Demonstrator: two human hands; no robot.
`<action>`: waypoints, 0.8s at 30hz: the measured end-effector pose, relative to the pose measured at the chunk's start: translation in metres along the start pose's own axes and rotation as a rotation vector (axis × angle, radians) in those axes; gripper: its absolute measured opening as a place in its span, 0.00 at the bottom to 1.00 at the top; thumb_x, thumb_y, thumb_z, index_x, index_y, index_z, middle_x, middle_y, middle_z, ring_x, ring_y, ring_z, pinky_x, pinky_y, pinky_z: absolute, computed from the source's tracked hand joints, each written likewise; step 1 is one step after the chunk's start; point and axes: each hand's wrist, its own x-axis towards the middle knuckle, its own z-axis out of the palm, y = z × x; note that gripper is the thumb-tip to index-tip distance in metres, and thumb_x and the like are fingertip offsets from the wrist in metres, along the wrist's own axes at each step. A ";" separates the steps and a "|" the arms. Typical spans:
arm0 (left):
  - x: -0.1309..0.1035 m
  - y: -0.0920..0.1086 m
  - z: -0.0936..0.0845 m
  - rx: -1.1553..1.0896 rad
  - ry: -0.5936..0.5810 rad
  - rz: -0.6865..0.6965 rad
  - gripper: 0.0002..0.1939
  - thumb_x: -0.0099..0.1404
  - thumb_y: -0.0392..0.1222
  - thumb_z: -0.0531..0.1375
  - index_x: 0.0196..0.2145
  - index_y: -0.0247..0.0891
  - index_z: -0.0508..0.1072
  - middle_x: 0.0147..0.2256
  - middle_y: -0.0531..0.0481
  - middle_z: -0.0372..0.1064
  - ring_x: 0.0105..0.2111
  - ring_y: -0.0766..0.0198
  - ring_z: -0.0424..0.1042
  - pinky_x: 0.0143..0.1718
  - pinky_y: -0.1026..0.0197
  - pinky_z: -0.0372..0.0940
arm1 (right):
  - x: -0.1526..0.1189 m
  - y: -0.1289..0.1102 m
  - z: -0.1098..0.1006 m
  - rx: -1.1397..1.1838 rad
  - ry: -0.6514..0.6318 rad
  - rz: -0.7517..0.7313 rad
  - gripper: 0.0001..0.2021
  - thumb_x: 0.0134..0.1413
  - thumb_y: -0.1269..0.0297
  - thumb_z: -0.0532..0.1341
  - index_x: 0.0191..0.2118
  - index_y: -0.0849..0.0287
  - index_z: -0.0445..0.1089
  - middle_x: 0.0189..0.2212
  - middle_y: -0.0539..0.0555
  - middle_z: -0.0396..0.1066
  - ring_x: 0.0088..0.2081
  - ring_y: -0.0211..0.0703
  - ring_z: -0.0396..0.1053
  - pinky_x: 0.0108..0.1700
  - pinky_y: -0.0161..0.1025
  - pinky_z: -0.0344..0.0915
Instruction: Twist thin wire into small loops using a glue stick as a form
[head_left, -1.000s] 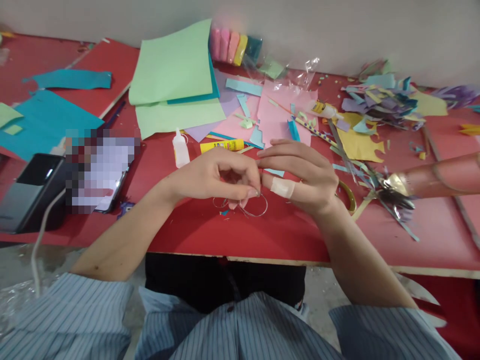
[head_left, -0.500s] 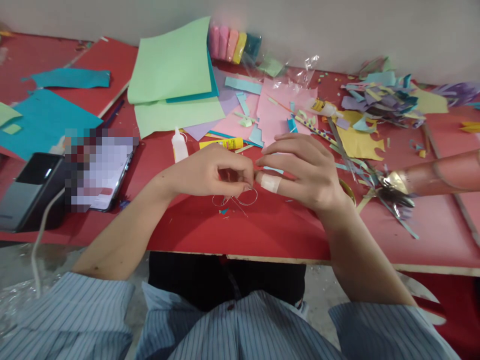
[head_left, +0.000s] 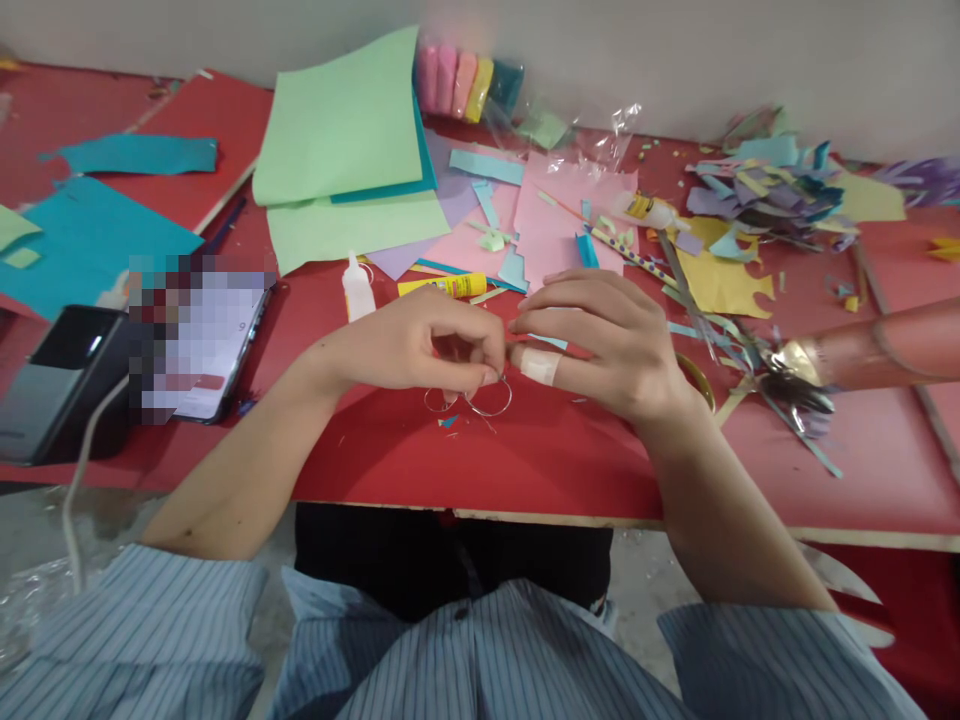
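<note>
My left hand (head_left: 431,345) is closed in a pinch, thumb against finger, over the red table. A thin looped wire (head_left: 491,412) hangs from its fingertips in two rounded loops, one larger than the other. My right hand (head_left: 611,340) meets it from the right, its fingers curved and a bandage (head_left: 538,366) round one of them. That finger's tip is right at the left fingertips. The right thumb is out of sight, so what it pinches is hidden. Just beyond the left hand are a white glue bottle (head_left: 359,290) and a yellow glue tube (head_left: 450,286).
Coloured paper sheets (head_left: 345,130) and cut scraps (head_left: 772,195) cover the back of the red table (head_left: 480,470). A phone (head_left: 214,350) rests against a dark device (head_left: 60,380) at left. A roll of tape (head_left: 696,380) sits partly behind my right wrist. Clay packs (head_left: 457,82) stand at the back.
The wire loops have shifted slightly beneath my left fingertips, and the larger one shows more plainly. Both hands stay in nearly the same place.
</note>
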 end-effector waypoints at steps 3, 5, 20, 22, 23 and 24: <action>0.000 0.001 0.000 0.013 -0.017 -0.014 0.05 0.63 0.31 0.62 0.29 0.37 0.76 0.25 0.55 0.76 0.24 0.73 0.74 0.28 0.72 0.67 | 0.000 -0.001 0.000 0.045 -0.043 0.050 0.06 0.68 0.68 0.60 0.36 0.53 0.68 0.41 0.47 0.77 0.50 0.44 0.74 0.52 0.47 0.72; -0.001 0.002 0.000 0.012 -0.032 -0.036 0.05 0.63 0.31 0.62 0.29 0.37 0.76 0.25 0.56 0.76 0.24 0.73 0.74 0.28 0.73 0.67 | 0.000 -0.001 -0.001 0.098 -0.071 0.078 0.06 0.69 0.68 0.60 0.37 0.53 0.68 0.41 0.48 0.78 0.51 0.45 0.74 0.52 0.47 0.71; -0.002 -0.003 -0.001 -0.174 -0.039 -0.099 0.04 0.63 0.32 0.63 0.31 0.37 0.75 0.23 0.54 0.75 0.21 0.70 0.75 0.24 0.72 0.70 | -0.001 -0.003 -0.001 0.165 -0.065 0.240 0.05 0.68 0.61 0.60 0.40 0.53 0.71 0.41 0.53 0.79 0.48 0.49 0.76 0.49 0.47 0.73; -0.002 -0.004 0.000 -0.260 -0.037 -0.107 0.03 0.64 0.32 0.63 0.31 0.36 0.75 0.23 0.53 0.74 0.21 0.70 0.75 0.23 0.72 0.70 | -0.003 -0.003 0.001 0.160 -0.011 0.219 0.03 0.67 0.62 0.61 0.42 0.53 0.72 0.41 0.53 0.79 0.48 0.50 0.77 0.49 0.48 0.74; -0.001 -0.004 0.001 -0.296 -0.034 -0.114 0.03 0.64 0.32 0.63 0.31 0.36 0.75 0.23 0.53 0.74 0.20 0.70 0.75 0.23 0.72 0.70 | -0.003 -0.004 0.002 0.162 0.006 0.218 0.03 0.67 0.63 0.62 0.42 0.53 0.72 0.41 0.53 0.79 0.48 0.50 0.77 0.49 0.48 0.74; -0.001 -0.005 0.002 -0.329 -0.028 -0.122 0.04 0.64 0.32 0.63 0.31 0.36 0.75 0.23 0.53 0.74 0.20 0.70 0.75 0.23 0.72 0.70 | -0.002 -0.004 0.002 0.166 0.016 0.227 0.03 0.66 0.62 0.62 0.43 0.53 0.72 0.41 0.53 0.79 0.47 0.50 0.77 0.49 0.48 0.74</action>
